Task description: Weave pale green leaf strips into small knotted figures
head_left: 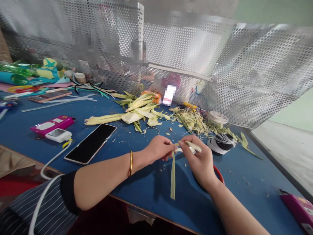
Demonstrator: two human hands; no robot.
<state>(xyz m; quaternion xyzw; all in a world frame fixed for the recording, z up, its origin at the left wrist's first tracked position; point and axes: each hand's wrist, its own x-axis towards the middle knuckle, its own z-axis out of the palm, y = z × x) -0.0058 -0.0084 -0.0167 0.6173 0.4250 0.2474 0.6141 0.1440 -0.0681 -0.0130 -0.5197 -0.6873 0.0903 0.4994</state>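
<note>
Above the front of the blue table, my left hand [161, 148] pinches a pale corn husk strip [173, 178], whose free end hangs straight down. My right hand [198, 160] is closed close beside it, thumb and forefinger gripping the same husk work. A whitish, rounded piece [195, 147] with a small dark mark sticks out along the right forefinger; its kind is hard to make out. Under the right wrist shows a curved red rim [218, 174], mostly hidden by the hand. Behind the hands lies a pile of whole corn husks [139, 111].
Husk scraps [193, 120] and a spool of white cord [221, 143] lie behind my right hand. A phone [91, 143], a white device [58, 134] with a cable and a magenta box [52, 124] are at left. Perforated metal sheeting [176, 42] rises along the back.
</note>
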